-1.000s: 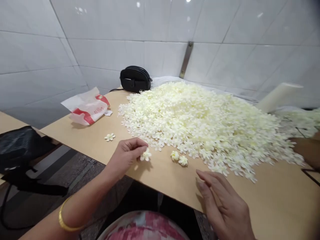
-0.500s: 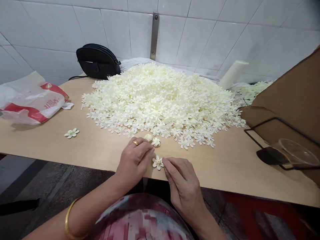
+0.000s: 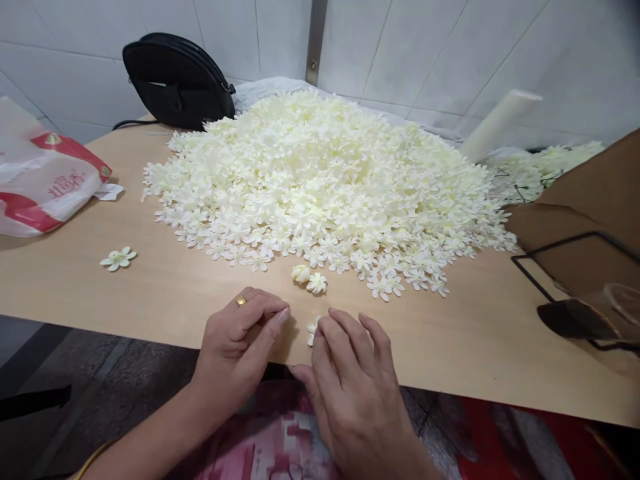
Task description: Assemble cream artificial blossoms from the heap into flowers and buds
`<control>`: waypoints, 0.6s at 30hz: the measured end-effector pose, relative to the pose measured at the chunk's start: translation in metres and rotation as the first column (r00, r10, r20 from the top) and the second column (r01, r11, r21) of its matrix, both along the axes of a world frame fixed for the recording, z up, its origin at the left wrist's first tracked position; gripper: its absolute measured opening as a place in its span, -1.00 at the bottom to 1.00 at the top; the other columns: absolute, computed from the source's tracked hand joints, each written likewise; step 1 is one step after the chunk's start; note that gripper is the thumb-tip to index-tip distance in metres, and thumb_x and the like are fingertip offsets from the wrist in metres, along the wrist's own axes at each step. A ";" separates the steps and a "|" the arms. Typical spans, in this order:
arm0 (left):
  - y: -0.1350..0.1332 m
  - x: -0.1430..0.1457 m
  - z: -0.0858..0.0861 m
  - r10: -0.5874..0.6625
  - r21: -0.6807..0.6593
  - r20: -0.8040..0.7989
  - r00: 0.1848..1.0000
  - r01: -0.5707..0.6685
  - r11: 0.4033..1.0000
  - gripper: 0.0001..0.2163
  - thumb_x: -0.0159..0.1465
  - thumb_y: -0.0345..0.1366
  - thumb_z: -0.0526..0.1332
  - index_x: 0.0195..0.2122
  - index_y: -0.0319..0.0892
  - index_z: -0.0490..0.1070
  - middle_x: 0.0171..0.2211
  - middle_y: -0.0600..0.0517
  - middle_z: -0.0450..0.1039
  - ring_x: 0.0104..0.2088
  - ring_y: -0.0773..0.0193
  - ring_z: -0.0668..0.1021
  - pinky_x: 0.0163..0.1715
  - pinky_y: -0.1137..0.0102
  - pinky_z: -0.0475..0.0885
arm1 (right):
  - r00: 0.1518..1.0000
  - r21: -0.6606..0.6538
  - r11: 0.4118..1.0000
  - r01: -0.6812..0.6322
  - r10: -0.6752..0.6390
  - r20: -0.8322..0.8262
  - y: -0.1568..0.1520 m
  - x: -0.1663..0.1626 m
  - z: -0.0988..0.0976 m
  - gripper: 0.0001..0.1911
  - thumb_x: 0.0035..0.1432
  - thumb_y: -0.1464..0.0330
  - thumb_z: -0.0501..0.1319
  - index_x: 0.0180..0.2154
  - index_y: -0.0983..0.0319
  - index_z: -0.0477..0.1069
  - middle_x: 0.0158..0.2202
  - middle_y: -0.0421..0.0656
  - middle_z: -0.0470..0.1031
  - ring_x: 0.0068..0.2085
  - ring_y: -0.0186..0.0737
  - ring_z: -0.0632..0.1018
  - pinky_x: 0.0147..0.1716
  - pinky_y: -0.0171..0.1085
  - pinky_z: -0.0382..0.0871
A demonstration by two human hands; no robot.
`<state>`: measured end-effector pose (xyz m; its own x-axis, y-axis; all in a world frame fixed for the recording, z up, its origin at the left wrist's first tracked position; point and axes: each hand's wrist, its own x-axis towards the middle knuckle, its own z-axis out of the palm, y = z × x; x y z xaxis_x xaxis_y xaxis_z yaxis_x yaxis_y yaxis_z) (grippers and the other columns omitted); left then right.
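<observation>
- Head view, lower centre: the left hand point(image 3: 243, 340), with a gold ring point(image 3: 241, 301), has thumb and forefinger drawn together; whether anything sits between them I cannot tell.
- Right of it, the right hand point(image 3: 355, 387) bends its fingers over a small white artificial flower with rounded petals point(image 3: 312, 331), partly covering it; I cannot tell whether it grips it.
- That flower is in the lower centre of the frame, between the hands.
- Just above, two pale-yellow, bunched blossoms point(image 3: 317, 283) lie side by side on the light wood-coloured worktop point(image 3: 165, 307).
- A broad heap of loose cream-white flowers point(image 3: 330, 187) fills the centre.
- A single pale, open-petalled flower point(image 3: 119, 259) lies apart at left.
- Upper left: a rounded black bag point(image 3: 177, 83); left edge: a white-and-red printed bag point(image 3: 55, 193).
- Right edge: a brown cardboard piece point(image 3: 595, 207).
</observation>
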<state>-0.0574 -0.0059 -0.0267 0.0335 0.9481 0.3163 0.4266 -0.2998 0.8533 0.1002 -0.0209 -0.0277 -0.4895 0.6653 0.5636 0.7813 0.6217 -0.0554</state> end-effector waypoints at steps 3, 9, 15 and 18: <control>0.002 -0.003 0.000 -0.025 -0.005 0.009 1.000 0.025 1.000 -0.91 0.18 -0.44 0.10 -0.40 -0.20 0.38 -0.46 0.05 0.39 -0.39 0.34 0.43 -0.40 0.45 0.34 | 1.000 -0.007 1.000 0.026 -0.026 -0.007 -0.003 -0.002 -0.009 -0.76 0.17 0.40 0.04 -0.30 0.41 0.43 -0.22 0.04 0.46 -0.05 0.02 0.37 -0.03 0.04 0.15; 0.003 -0.006 -0.001 -0.057 0.040 -0.007 0.998 0.057 0.998 -0.92 0.18 -0.45 0.11 -0.38 -0.20 0.37 -0.45 0.05 0.38 -0.38 0.35 0.41 -0.38 0.45 0.33 | 0.997 -0.051 0.998 0.046 -0.048 -0.057 -0.007 -0.002 -0.010 -0.75 0.14 0.38 0.07 -0.23 0.42 0.41 -0.18 0.07 0.45 -0.06 0.02 0.37 -0.03 0.05 0.17; -0.011 -0.003 -0.001 -0.099 0.092 -0.073 0.992 0.105 0.990 -0.90 0.20 -0.46 0.08 -0.41 -0.20 0.35 -0.48 0.06 0.35 -0.39 0.35 0.39 -0.39 0.45 0.31 | 0.992 0.000 1.000 0.006 -0.006 -0.123 -0.019 0.003 -0.015 -0.80 0.09 0.48 0.10 -0.21 0.42 0.37 -0.20 0.09 0.42 -0.08 -0.02 0.37 -0.06 0.05 0.18; -0.019 -0.002 -0.001 -0.121 0.136 -0.109 0.987 0.135 0.981 -0.90 0.19 -0.49 0.08 -0.39 -0.20 0.34 -0.46 0.05 0.35 -0.38 0.35 0.39 -0.39 0.46 0.31 | 0.980 -0.005 1.000 -0.014 0.013 -0.201 -0.028 0.008 -0.015 -0.81 0.06 0.57 0.07 -0.25 0.36 0.37 -0.26 0.02 0.40 -0.16 -0.10 0.38 -0.15 -0.04 0.22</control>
